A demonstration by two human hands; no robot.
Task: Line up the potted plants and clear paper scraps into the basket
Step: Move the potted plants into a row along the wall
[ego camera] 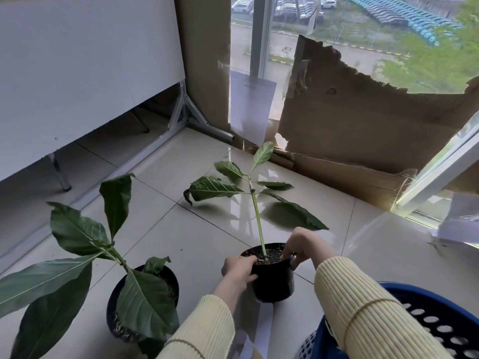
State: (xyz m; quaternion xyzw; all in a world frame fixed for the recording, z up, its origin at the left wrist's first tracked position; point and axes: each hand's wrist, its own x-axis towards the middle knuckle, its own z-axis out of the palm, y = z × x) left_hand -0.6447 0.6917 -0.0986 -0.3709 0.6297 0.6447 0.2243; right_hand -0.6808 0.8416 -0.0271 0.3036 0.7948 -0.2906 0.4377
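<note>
Sleeves: two cream ribbed sleeves reach in from the bottom edge, one on each forearm.
Basket: one blue basket (425, 330) with round holes sits at the lower right, partly behind the right sleeve; what it holds cannot be seen.
Plant count: two potted plants, both in black round pots on the pale tiled floor (197, 229).
Held plant: the right-hand potted plant (272, 275) stands upright between both hands, its thin pale-green stem rising straight from dark soil; long axis vertical.
Held plant leaves: about six long green leaves spread near the top, the uppermost pointing up toward the window, one on the left curled and drooping.
Left hand: the left hand (239, 270) is closed around the left side of the pot, thumb over the rim.
Right hand: the right hand (303, 248) grips the right rim, fingertips dipping onto the soil.
Second plant: the left potted plant (140, 301) stands just beside the left sleeve, apart from the held pot; its stem leans left and its broad dark leaves fan out toward the lower left.
Paper: one white paper strip (256, 332) lies on the floor under the held pot, running toward the camera.
Backdrop: torn brown cardboard (363, 125) leans against the window.
</note>
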